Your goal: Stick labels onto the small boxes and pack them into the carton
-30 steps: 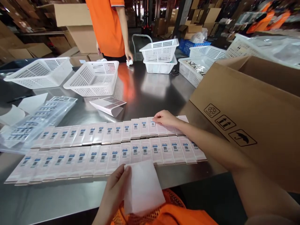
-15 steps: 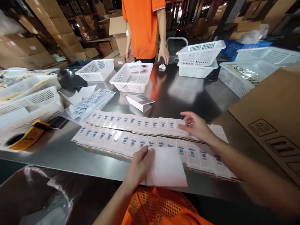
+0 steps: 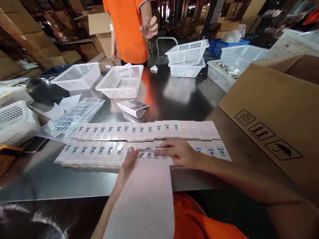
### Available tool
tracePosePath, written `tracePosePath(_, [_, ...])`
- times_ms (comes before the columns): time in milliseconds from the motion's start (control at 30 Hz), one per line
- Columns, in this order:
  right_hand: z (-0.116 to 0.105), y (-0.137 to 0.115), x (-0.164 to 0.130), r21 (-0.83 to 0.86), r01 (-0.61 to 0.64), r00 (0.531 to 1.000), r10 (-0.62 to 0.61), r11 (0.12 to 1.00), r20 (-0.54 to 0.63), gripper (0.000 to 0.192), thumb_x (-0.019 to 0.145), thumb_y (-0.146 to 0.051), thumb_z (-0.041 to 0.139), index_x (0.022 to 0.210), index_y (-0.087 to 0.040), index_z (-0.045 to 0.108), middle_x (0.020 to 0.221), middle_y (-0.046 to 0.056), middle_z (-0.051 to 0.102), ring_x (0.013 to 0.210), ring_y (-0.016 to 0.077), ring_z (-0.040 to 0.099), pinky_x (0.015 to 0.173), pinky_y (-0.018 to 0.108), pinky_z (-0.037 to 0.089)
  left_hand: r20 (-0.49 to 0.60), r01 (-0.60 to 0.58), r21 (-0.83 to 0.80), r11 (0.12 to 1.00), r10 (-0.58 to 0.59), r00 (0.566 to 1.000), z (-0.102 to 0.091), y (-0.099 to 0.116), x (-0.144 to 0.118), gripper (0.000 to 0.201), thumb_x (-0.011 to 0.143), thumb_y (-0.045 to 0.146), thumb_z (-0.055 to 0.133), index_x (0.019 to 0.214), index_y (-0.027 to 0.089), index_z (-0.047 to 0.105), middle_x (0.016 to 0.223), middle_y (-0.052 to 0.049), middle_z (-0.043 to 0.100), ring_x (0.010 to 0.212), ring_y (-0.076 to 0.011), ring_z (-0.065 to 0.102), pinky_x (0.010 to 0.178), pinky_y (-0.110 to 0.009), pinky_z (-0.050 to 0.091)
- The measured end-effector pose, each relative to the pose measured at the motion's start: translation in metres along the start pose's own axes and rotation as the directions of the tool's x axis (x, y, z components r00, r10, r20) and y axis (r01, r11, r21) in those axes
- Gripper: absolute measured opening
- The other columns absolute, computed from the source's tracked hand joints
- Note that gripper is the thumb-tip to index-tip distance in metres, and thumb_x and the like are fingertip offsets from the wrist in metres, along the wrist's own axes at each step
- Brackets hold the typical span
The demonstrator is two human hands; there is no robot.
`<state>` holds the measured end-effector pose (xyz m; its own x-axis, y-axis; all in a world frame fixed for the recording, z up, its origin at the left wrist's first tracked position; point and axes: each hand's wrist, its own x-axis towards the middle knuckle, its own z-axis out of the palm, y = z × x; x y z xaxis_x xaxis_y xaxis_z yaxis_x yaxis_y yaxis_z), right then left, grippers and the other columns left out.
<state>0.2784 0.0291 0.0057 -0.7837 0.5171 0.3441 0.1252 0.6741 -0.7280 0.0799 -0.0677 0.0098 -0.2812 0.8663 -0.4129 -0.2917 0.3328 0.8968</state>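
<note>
At lower centre, the left hand [image 3: 128, 164] and right hand [image 3: 178, 152] both pinch the white sheet's [image 3: 144, 199] top edge, its long axis running toward the frame bottom.

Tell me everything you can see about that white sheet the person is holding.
The white sheet is plain, blank and paper-like. It lies flat and tilted, hanging from the table edge toward the person's lap. The left hand grips its top left corner, and the right hand pinches its top edge, over the rows of boxes.
</note>
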Motion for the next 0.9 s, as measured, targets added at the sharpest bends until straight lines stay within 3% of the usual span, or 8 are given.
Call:
tracePosePath(133, [-0.010, -0.001, -0.007, -0.094, 0.198, 0.978, -0.191, 0.976, 0.079, 0.036, 0.084, -0.014, 0.055, 0.114, -0.025, 0.071, 0.111, 0.010, 0.069, 0.096, 0.0196, 0.064, 0.082, 0.031, 0.051, 0.130, 0.009, -0.035, 0.999, -0.005, 0.991, 0.002, -0.007, 0.001, 0.040, 0.061, 0.038, 0.086, 0.092, 0.017, 0.071, 0.076, -0.002, 0.073, 0.068, -0.0182, 0.067, 0.062, -0.026, 0.051])
tracePosePath(233, [-0.014, -0.003, -0.010, 0.119, -0.056, 0.998, 0.058, 0.991, -0.011, 0.036, 0.080, -0.019, 0.065, 0.116, -0.021, 0.068, 0.105, 0.008, 0.069, 0.087, 0.0171, 0.065, 0.077, 0.028, 0.053, 0.089, -0.138, 0.023, 0.990, 0.136, 0.987, 0.007, -0.015, 0.002, 0.030, 0.068, 0.035, 0.083, 0.089, 0.018, 0.071, 0.083, -0.003, 0.074, 0.078, -0.0173, 0.067, 0.070, -0.024, 0.051])
tracePosePath(333, [-0.013, -0.003, -0.012, 0.325, -0.350, 0.925, 0.380, 0.878, -0.031, 0.037, 0.077, -0.030, 0.075, 0.111, -0.020, 0.067, 0.085, 0.002, 0.069, 0.070, 0.0132, 0.063, 0.062, 0.023, 0.051, 0.061, -0.171, 0.146, 0.974, 0.164, 0.985, 0.014, -0.019, 0.002, 0.031, 0.072, 0.039, 0.079, 0.091, 0.016, 0.072, 0.085, -0.005, 0.075, 0.078, -0.0180, 0.066, 0.068, -0.024, 0.050])
tracePosePath(400, [-0.011, -0.003, -0.016, 0.350, -0.409, 0.893, 0.449, 0.843, -0.038, 0.028, 0.079, -0.031, 0.074, 0.104, -0.020, 0.067, 0.076, -0.001, 0.068, 0.063, 0.0124, 0.063, 0.058, 0.022, 0.048, 0.031, -0.153, 0.205, 0.967, 0.150, 0.988, 0.017, -0.021, 0.003, 0.035, 0.072, 0.044, 0.078, 0.090, 0.014, 0.072, 0.079, -0.005, 0.073, 0.070, -0.0167, 0.063, 0.060, -0.023, 0.047])
tracePosePath(533, [-0.016, -0.007, -0.027, 0.199, -0.166, 0.968, 0.198, 0.966, -0.153, 0.008, 0.087, -0.025, 0.067, 0.080, -0.021, 0.068, 0.084, 0.002, 0.073, 0.078, 0.0148, 0.068, 0.075, 0.026, 0.051, 0.002, -0.081, 0.175, 0.981, 0.082, 0.997, 0.020, -0.024, 0.007, 0.038, 0.068, 0.047, 0.081, 0.083, 0.014, 0.072, 0.073, -0.004, 0.072, 0.062, -0.0144, 0.059, 0.054, -0.021, 0.045])
tracePosePath(633, [-0.041, 0.001, -0.025, 0.125, -0.063, 0.951, 0.098, 0.990, -0.293, 0.011, 0.085, -0.032, 0.069, 0.081, -0.021, 0.068, 0.096, 0.005, 0.071, 0.090, 0.0168, 0.065, 0.083, 0.029, 0.050, -0.024, -0.007, 0.092, 0.996, 0.010, 1.000, 0.020, -0.028, 0.009, 0.039, 0.062, 0.046, 0.085, 0.081, 0.015, 0.071, 0.079, -0.005, 0.075, 0.067, -0.0164, 0.064, 0.058, -0.022, 0.049])
tracePosePath(767, [-0.092, 0.048, -0.007, 0.089, -0.544, 0.790, 0.545, 0.834, -0.282, 0.031, 0.085, -0.046, 0.060, 0.092, -0.017, 0.067, 0.088, 0.005, 0.067, 0.077, 0.0161, 0.059, 0.069, 0.027, 0.045, -0.084, 0.052, 0.063, 0.997, -0.047, 0.995, 0.018, -0.033, 0.003, 0.045, 0.056, 0.047, 0.087, 0.083, 0.014, 0.072, 0.080, -0.008, 0.076, 0.070, -0.0204, 0.068, 0.059, -0.024, 0.052])
tracePosePath(900, [-0.123, 0.095, 0.005, 0.028, -0.692, 0.718, 0.691, 0.722, -0.081, 0.037, 0.074, -0.051, 0.067, 0.072, -0.015, 0.068, 0.056, 0.000, 0.057, 0.054, 0.0126, 0.048, 0.055, 0.026, 0.034, -0.072, 0.095, 0.064, 0.993, -0.091, 0.993, 0.015, -0.034, -0.008, 0.043, 0.058, 0.047, 0.086, 0.083, 0.015, 0.071, 0.077, -0.007, 0.075, 0.064, -0.0214, 0.067, 0.054, -0.026, 0.051])
